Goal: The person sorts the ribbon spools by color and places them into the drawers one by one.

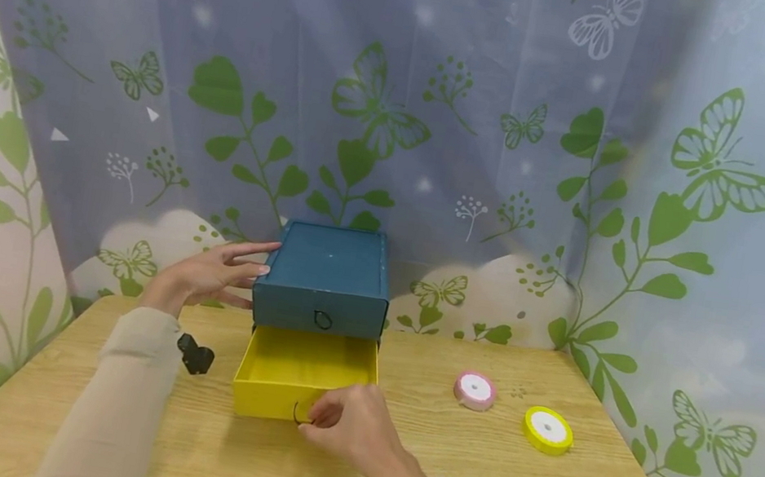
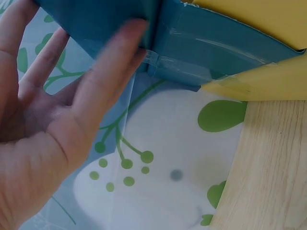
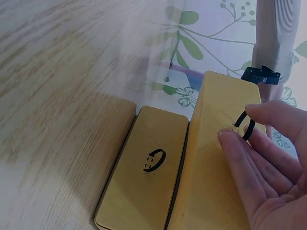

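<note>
A small chest of drawers (image 1: 331, 260) with a dark blue top stands at the back of the table. Below its blue top drawer (image 1: 286, 307), a yellow drawer (image 1: 262, 399) is pulled out, and nothing shows inside it. My right hand (image 1: 362, 425) pinches the black loop pull (image 3: 250, 129) on that drawer's front between thumb and fingers. My left hand (image 1: 210, 274) is at the chest's left side with fingers spread, the fingertips at the blue wall (image 2: 100, 21). In the right wrist view, another yellow drawer front (image 3: 129, 191) with its own black loop sits beneath, pushed in.
To the right on the wooden table (image 1: 438, 461) lie a pink-rimmed ribbon roll (image 1: 475, 390) and a yellow ribbon roll (image 1: 548, 430). A small black device (image 1: 195, 356) is at the left wrist. A patterned curtain (image 1: 468, 161) hangs close behind the chest.
</note>
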A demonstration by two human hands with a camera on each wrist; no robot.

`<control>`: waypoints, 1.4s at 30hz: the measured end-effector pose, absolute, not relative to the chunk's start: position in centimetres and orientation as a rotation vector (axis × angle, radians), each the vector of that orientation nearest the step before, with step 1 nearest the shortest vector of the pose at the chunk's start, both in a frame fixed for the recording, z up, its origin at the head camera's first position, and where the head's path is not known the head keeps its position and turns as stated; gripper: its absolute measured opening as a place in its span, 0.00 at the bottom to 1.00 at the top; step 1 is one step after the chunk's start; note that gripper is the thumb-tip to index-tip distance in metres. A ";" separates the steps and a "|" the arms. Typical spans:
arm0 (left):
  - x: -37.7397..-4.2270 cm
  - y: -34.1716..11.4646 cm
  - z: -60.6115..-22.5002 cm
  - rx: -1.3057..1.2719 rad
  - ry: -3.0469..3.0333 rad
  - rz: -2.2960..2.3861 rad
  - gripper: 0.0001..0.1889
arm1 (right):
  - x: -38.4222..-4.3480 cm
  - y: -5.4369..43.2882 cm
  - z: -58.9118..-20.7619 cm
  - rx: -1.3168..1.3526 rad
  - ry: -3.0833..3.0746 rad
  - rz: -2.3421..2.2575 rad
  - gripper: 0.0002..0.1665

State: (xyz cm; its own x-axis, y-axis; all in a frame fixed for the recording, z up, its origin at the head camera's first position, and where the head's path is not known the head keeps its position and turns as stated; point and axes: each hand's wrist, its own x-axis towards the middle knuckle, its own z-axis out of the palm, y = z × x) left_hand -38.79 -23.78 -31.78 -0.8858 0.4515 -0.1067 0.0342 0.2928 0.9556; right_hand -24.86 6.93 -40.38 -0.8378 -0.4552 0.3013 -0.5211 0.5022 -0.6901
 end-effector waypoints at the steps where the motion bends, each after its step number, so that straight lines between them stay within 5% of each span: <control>1: -38.8 -23.8 -31.8 0.437 2.206 1.626 0.40 | -24.8 6.9 -40.4 0.862 -2.654 1.264 0.05; 42: -39.2 -23.8 -32.7 0.498 2.218 1.674 0.38 | -22.7 7.2 -40.4 0.937 -2.658 1.248 0.05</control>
